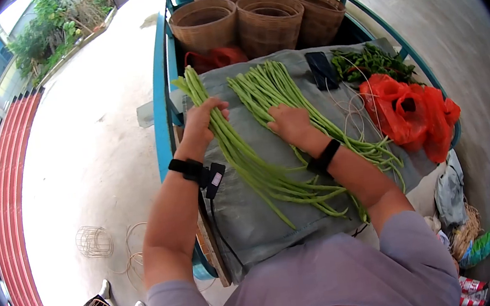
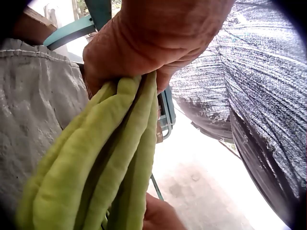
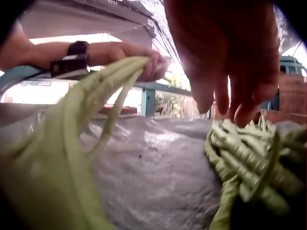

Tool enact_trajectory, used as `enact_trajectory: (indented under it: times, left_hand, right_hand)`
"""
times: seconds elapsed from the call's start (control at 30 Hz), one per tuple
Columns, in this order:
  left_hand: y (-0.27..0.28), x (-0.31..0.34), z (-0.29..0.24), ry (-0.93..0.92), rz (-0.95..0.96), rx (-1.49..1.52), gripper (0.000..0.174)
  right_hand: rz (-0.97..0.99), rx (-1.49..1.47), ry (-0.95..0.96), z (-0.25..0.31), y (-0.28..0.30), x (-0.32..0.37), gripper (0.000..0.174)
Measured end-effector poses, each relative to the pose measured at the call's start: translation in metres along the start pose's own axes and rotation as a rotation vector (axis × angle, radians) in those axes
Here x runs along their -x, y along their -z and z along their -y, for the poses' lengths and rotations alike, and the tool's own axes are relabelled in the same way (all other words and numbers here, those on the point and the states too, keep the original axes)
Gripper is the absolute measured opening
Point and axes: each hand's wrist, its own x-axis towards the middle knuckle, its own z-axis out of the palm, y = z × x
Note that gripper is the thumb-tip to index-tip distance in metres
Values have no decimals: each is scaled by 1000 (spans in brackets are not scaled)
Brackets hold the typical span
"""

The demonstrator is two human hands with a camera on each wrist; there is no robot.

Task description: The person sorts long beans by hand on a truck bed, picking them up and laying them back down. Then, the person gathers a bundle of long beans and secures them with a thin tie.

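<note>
My left hand [image 1: 200, 123] [image 2: 148, 40] grips a bunch of long green beans [image 1: 230, 142] [image 2: 72, 167] near its upper end, fingers curled round the stalks. The bunch's other ends trail down over the grey cloth [image 1: 245, 231]. To its right lies a second, thicker bundle of beans [image 1: 268, 88] [image 3: 249, 160]. My right hand [image 1: 292, 124] [image 3: 225, 62] is over this bundle, its fingers hanging loosely down at the beans in the right wrist view. Whether the fingertips touch them I cannot tell.
Woven baskets [image 1: 205, 27] stand at the back of the blue-framed cart. On the right lie a dark phone-like object [image 1: 322, 70], green peppers [image 1: 377, 62], a red plastic bag [image 1: 401, 117] and loose string. A blue rail [image 1: 164, 120] runs along the left side.
</note>
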Motion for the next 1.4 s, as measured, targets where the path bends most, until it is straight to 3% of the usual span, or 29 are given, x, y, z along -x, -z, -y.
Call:
enact_trajectory:
  times: [0.17,0.27,0.47,0.57,0.77,1.17,1.4]
  left_hand:
    - [8,-10,5,4,32,58,16]
    - [11,-13,5,11,101,41,27]
    - [8,-7,1,133,88,136,27]
    - [4,-2,-3,103,213,156,27]
    - [-2,4,-7,62,390,165,30]
    - [-8,11,-7,87,442,248,28]
    - [-6,10,-11,126,532,219,13]
  right_hand:
    - [-14,54,-57,-19,-50,-20,18]
    - [-42,-80,-151,-8,-21,-16,15]
    - [-354,-429,-162,23,21,11,20]
    - [-291,-462,-168,39,29,26,20]
    - [-399,-478,-45,54,22,41,19]
    - [-473,-472,-8,64,15,42,23]
    - [-456,-481,-13,70,17,42,21]
